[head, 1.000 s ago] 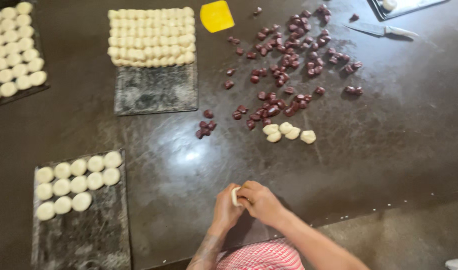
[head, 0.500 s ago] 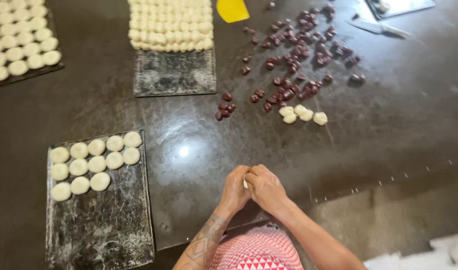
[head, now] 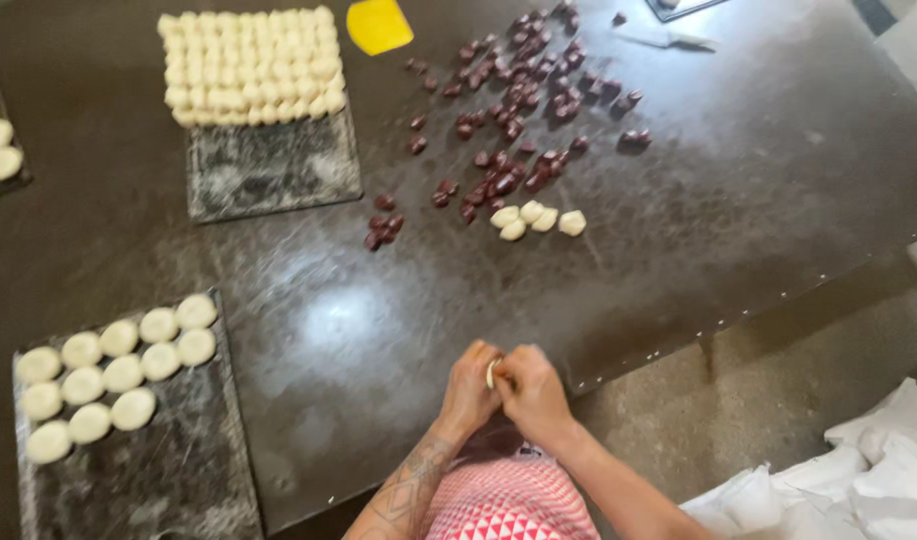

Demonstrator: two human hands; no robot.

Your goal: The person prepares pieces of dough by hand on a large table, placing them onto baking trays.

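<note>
Head view: I see both hands pinching one small pale dough piece (head: 491, 372).
Left hand (head: 468, 390) and right hand (head: 534, 393) close around it, at the dark desk's (head: 698, 210) near edge.

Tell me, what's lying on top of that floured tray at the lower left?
Ten pale dough rounds sit in rows on the tray's upper part; the rest shows only flour. What is under the rounds is covered.

You're in a bakery-style kitchen: a dark tabletop (head: 738, 220) holds floured trays (head: 268, 170) of dough balls (head: 248, 60) at upper left, with scattered dark red filling pieces (head: 518, 110) above centre
</note>
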